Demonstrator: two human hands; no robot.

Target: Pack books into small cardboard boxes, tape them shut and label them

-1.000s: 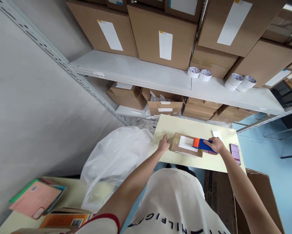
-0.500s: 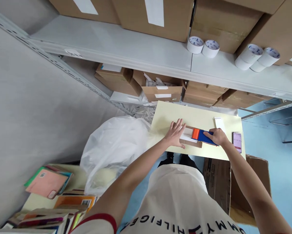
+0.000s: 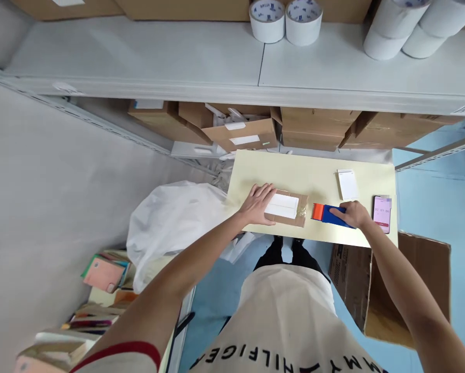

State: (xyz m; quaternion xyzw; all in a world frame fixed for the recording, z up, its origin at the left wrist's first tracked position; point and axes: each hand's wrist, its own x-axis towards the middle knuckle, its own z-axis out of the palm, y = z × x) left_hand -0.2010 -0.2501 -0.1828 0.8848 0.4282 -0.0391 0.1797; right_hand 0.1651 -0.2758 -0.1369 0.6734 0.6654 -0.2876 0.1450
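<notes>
My left hand (image 3: pixel 259 205) lies spread with its fingers flat over the left end of a small brown cardboard parcel (image 3: pixel 285 220). A white label (image 3: pixel 282 205) covers much of the parcel's top, and shiny clear tape (image 3: pixel 302 207) shows at its right end. To the right, my right hand (image 3: pixel 354 213) is closed around the rear of a blue tape dispenser (image 3: pixel 329 213) with an orange front. The dispenser sits at the tabletop, a small gap apart from the parcel.
A white pad of labels (image 3: pixel 348 184) and a lit phone (image 3: pixel 382 215) lie on the cream table (image 3: pixel 294 166). Tape rolls (image 3: pixel 268 23) and cartons fill the shelves ahead. A white plastic bag (image 3: pixel 174 217) bulges at the left; an open carton (image 3: pixel 411 290) stands below right.
The tape dispenser has moved right, off the parcel, in my right hand. Clear tape and the white label now show on the parcel's top. The camera view has shifted closer to the shelf.
</notes>
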